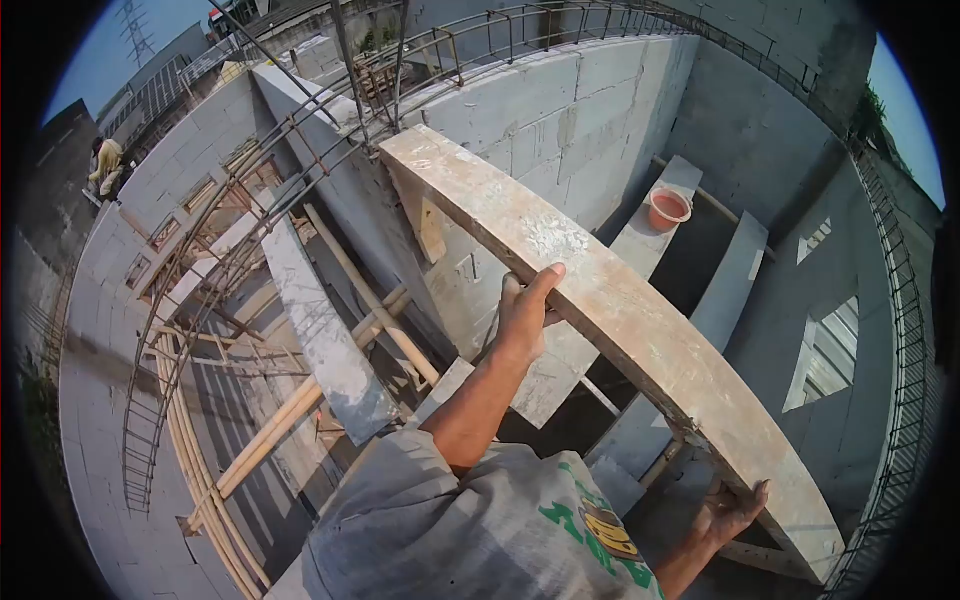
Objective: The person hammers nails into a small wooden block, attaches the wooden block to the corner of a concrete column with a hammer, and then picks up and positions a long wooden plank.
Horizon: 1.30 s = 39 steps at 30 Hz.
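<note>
A long, wide board (600, 275), pale brown with whitish stains, runs diagonally from the wall corner down to the lower right. It looks like a formwork plank, with a short wooden piece (428, 228) below its far end. My left hand (525, 315) grips its near edge around the middle, thumb on top and fingers underneath. Farther down the same edge, my right hand (728, 515) is closed around it near the lower end, with the fingertips partly hidden. The board's far end meets the top of the block wall corner, by upright steel rods (352, 70).
Light block walls (540, 110) carry rebar cages (880, 230) along their tops. Lower down, an orange bucket (668, 210) stands on a scaffold plank (640, 243). Bamboo poles (270, 430) and a mortar-stained plank (325, 330) span a drop at left. Another person (106, 168) sits far left.
</note>
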Each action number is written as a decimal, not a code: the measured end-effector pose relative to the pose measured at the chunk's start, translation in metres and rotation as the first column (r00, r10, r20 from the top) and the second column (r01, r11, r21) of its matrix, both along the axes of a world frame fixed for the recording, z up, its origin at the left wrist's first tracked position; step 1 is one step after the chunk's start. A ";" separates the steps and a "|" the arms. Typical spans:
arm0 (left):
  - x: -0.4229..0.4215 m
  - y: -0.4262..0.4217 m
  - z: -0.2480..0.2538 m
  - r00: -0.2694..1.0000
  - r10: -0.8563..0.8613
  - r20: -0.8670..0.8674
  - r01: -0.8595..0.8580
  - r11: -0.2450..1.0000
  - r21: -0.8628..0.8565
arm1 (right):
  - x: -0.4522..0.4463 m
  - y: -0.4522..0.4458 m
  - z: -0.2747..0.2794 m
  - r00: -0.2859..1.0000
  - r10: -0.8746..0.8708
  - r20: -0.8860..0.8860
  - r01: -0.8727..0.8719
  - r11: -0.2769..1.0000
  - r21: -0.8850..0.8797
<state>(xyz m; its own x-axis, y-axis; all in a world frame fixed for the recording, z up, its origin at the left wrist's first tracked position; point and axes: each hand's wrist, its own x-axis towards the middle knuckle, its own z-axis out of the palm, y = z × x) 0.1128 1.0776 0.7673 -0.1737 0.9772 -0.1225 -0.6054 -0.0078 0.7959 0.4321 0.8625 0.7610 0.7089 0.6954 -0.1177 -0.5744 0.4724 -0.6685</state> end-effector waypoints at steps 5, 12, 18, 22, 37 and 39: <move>0.002 -0.001 0.001 0.998 0.054 -0.035 -0.055 0.998 -0.014 | 0.016 -0.005 -0.012 1.000 0.017 0.027 -0.016 0.999 -0.032; -0.002 0.002 -0.003 0.998 0.052 -0.033 -0.051 0.999 0.009 | 0.007 -0.001 -0.005 0.998 0.049 -0.047 -0.047 0.999 0.024; -0.004 0.002 0.001 0.999 0.035 -0.004 -0.035 0.999 0.003 | 0.020 -0.007 -0.010 0.998 0.040 -0.041 -0.042 0.998 -0.051; 0.000 0.002 -0.005 0.998 0.051 -0.035 -0.049 0.998 0.030 | 0.020 0.000 -0.008 0.997 0.002 -0.072 -0.006 0.998 -0.055; 0.003 -0.004 -0.003 1.000 0.030 0.007 -0.030 0.998 -0.051 | 0.000 -0.002 0.008 0.993 0.119 -0.011 -0.119 0.993 0.028; -0.001 -0.002 -0.004 0.997 0.072 0.017 -0.071 0.995 -0.064 | 0.006 -0.005 0.004 0.985 0.169 -0.021 -0.168 0.985 0.049</move>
